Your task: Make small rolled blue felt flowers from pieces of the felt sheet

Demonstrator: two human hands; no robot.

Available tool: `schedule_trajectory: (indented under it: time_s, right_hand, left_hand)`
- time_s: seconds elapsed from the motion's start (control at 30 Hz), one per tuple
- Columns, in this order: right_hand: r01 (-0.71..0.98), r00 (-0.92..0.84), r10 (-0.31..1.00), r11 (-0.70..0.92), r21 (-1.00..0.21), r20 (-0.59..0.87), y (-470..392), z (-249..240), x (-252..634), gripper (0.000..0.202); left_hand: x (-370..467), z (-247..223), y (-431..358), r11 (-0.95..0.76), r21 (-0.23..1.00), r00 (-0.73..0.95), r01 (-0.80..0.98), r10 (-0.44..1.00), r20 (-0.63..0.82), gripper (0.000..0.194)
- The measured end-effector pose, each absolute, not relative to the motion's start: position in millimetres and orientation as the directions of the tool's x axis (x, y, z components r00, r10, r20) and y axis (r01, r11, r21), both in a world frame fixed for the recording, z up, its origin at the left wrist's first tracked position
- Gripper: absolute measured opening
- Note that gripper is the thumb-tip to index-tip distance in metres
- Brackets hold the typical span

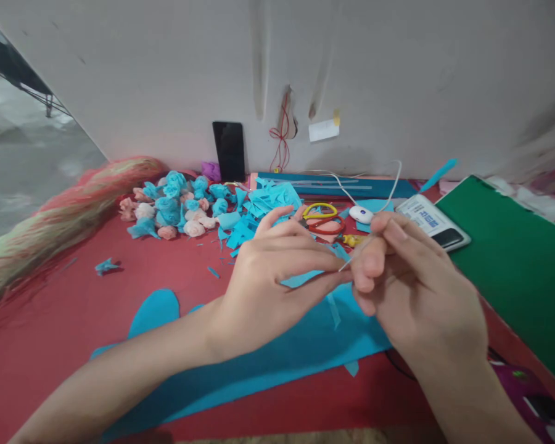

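Observation:
A thin pale wire or stick [350, 262] runs from the fingers of my right hand [420, 283] down to the fingertips of my left hand [277, 271]. My right hand is closed around its upper part, thumb and fingers pressed together. On my left side the thumb and index fingertips pinch near its lower end, while the other fingers stretch out. Whether anything else is between those fingertips is too small to tell. Below both hands lies a large blue sheet [259, 370] with cut, rounded edges on the red surface [55, 345].
Blue and pink paper flowers [169, 209] are heaped at the left back, beside blue scraps [272, 200]. Scissors with yellow and red handles [321, 213] lie behind my hands. A black phone [230, 151] leans on the wall. A green board [513, 265] is at right.

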State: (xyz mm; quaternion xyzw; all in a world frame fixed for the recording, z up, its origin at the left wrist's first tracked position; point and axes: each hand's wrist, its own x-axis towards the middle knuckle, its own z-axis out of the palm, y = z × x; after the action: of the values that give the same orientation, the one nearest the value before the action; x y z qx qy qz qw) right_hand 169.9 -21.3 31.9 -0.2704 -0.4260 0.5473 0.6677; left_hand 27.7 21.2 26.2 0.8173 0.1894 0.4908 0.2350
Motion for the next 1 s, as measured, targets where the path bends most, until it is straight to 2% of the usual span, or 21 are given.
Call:
schedule_trajectory:
  time_s: [0.2,0.47,0.83,1.0]
  right_hand:
    - [-0.483,0.086,0.959,0.276,-0.831,0.269,-21,39,174,0.012]
    - [-0.466,0.133,0.948,0.317,-0.826,0.289,-25,42,177,0.027]
    - [-0.402,0.182,0.946,0.319,-0.858,0.267,-24,41,175,0.017]
    - [-0.304,0.199,0.915,0.397,-0.866,0.35,-24,40,174,0.024]
  left_hand:
    - [27,30,18,-0.786,0.616,0.431,0.041,0.57,0.699,0.009]
    - [25,34,15,-0.767,0.641,0.445,0.01,0.578,0.684,0.009]
    - [25,40,10,-0.779,0.627,0.461,0.001,0.557,0.691,0.011]
    - [23,42,10,-0.783,0.621,0.469,0.011,0.553,0.688,0.012]
